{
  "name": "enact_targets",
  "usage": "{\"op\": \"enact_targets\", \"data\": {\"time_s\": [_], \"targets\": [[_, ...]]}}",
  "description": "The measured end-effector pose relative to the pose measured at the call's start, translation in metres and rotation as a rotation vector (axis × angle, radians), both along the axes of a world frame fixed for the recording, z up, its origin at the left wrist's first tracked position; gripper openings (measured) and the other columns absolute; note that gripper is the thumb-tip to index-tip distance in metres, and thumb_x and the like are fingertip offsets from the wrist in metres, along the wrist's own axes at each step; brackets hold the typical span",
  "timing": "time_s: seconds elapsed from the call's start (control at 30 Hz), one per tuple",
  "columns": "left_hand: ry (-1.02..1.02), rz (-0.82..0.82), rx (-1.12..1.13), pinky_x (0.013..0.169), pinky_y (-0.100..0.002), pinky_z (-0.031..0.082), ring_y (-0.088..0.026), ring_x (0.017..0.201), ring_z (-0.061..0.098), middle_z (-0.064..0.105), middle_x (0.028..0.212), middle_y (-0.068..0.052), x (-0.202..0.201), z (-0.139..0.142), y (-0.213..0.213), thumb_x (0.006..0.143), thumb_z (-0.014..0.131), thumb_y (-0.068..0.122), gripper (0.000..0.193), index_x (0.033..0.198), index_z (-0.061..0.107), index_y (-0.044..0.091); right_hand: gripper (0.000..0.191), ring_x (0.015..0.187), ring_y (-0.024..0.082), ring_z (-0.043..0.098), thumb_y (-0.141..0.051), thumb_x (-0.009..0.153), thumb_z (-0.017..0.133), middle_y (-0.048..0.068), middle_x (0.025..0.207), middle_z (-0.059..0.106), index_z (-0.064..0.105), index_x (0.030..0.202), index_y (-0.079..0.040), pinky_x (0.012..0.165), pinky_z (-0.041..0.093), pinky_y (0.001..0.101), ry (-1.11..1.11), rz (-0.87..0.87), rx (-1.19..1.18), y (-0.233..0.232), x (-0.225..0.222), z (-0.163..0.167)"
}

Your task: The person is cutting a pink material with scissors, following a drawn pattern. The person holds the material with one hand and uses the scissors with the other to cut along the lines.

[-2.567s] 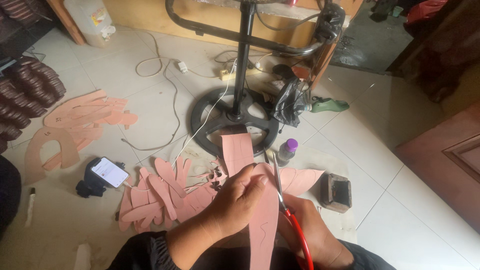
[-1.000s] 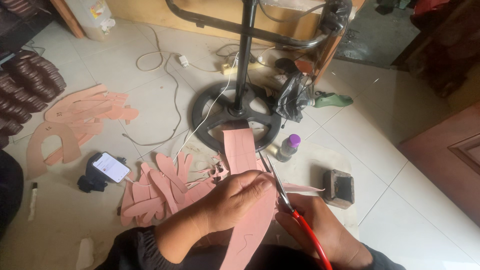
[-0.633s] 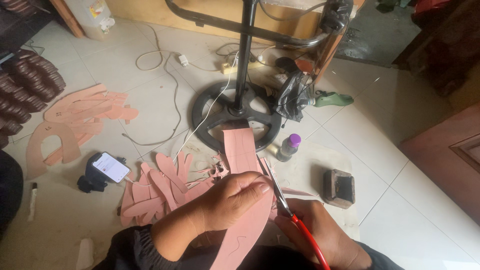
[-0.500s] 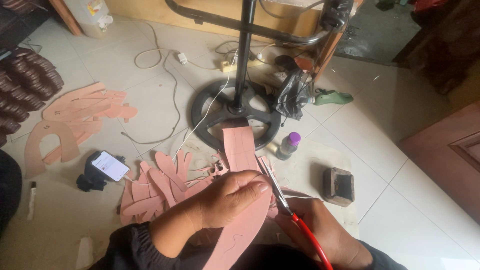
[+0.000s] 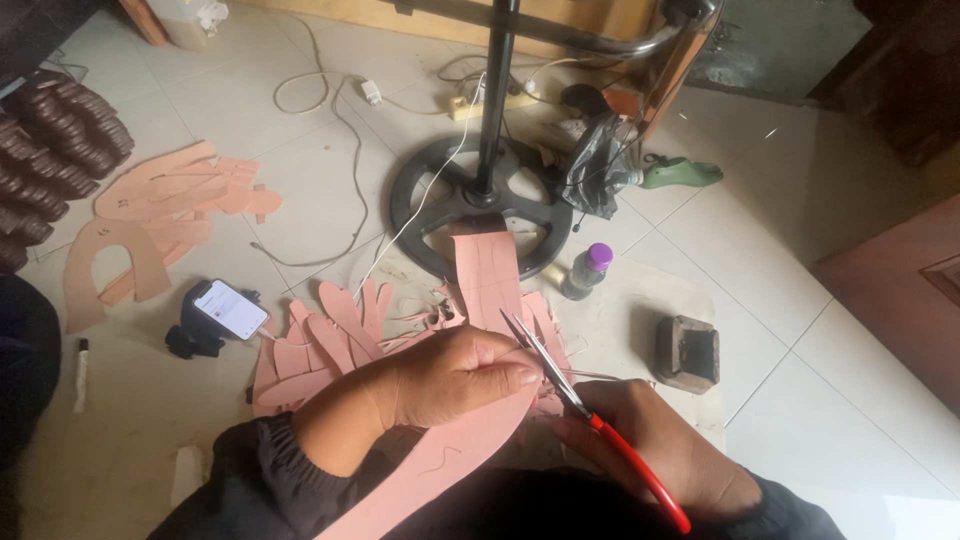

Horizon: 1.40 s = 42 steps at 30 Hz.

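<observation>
My left hand (image 5: 440,378) grips a long strip of pink sheet material (image 5: 487,275) that runs from my lap up over the floor. My right hand (image 5: 660,452) holds red-handled scissors (image 5: 560,378), whose blades lie against the strip's right edge beside my left fingertips. Under and to the left of the strip lies a heap of pink cut-out pieces (image 5: 330,340).
A black round stand base (image 5: 430,200) with its pole stands just beyond the strip. A small purple-capped bottle (image 5: 585,270), a dark square block (image 5: 688,352), a phone on a holder (image 5: 228,310), more pink patterns (image 5: 160,210), cables and a white marker (image 5: 82,372) lie around.
The strip has been turned and fed through my left hand, its lower end now curving left across my lap. The scissors have stayed at its right edge.
</observation>
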<state>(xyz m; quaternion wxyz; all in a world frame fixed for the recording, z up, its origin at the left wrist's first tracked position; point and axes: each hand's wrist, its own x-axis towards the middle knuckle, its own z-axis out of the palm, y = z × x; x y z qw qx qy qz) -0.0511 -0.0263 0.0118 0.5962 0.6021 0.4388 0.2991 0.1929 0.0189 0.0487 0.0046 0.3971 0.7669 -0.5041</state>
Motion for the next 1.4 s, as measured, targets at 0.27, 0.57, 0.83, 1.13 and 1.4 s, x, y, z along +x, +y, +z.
{"op": "enact_targets", "data": {"time_s": [0.27,0.57,0.83,1.13,1.4], "targets": [[-0.017,-0.042,-0.012,0.088,-0.026,0.053,-0.007,0.092,0.065,0.076,0.096,-0.004,-0.005,0.003,-0.002,0.100,0.060,0.029,0.034,0.108,0.076,0.001,0.031,0.052,0.013,0.054,-0.032,0.089,0.067,0.008,0.055,0.066,0.080,0.090,-0.004,0.051,0.045,0.0342,-0.075,-0.002,0.012,0.001,0.002,-0.004],[0.065,0.400,0.104,0.081,-0.027,0.056,-0.007,0.090,0.068,0.076,0.099,0.000,-0.043,-0.022,0.013,0.097,0.058,0.029,0.033,0.115,0.072,0.005,0.031,0.057,0.013,0.059,-0.025,0.087,0.075,0.006,0.070,0.067,0.079,0.106,0.000,0.048,0.047,0.0325,0.295,-0.287,-0.109,0.022,0.041,-0.041],[0.475,1.262,0.023,0.077,-0.035,0.055,-0.023,0.089,0.069,0.072,0.100,-0.012,-0.176,-0.122,0.023,0.088,0.063,0.023,0.038,0.121,0.063,0.005,0.041,0.059,0.021,0.064,-0.040,0.097,0.071,0.013,0.068,0.066,0.070,0.090,0.001,0.057,0.051,0.0359,-0.333,-0.451,0.141,0.046,0.043,-0.030],[0.790,1.464,-0.107,0.088,-0.040,0.052,-0.035,0.113,0.062,0.059,0.124,-0.023,-0.215,-0.132,-0.002,0.078,0.085,0.027,0.073,0.133,0.049,-0.004,0.042,0.058,0.019,0.067,-0.044,0.091,0.072,0.010,0.070,0.069,0.076,0.090,-0.002,0.059,0.054,0.0355,-0.265,-0.283,0.260,0.048,0.028,-0.036],[-0.461,-0.067,0.399,0.083,-0.025,0.057,-0.008,0.094,0.069,0.077,0.103,-0.002,0.052,0.030,-0.050,0.100,0.068,0.026,0.021,0.112,0.074,0.010,0.040,0.055,0.016,0.061,-0.041,0.088,0.069,0.008,0.061,0.068,0.073,0.078,-0.003,0.052,0.049,0.0326,-0.031,-0.494,0.275,0.059,0.030,-0.018]]}}
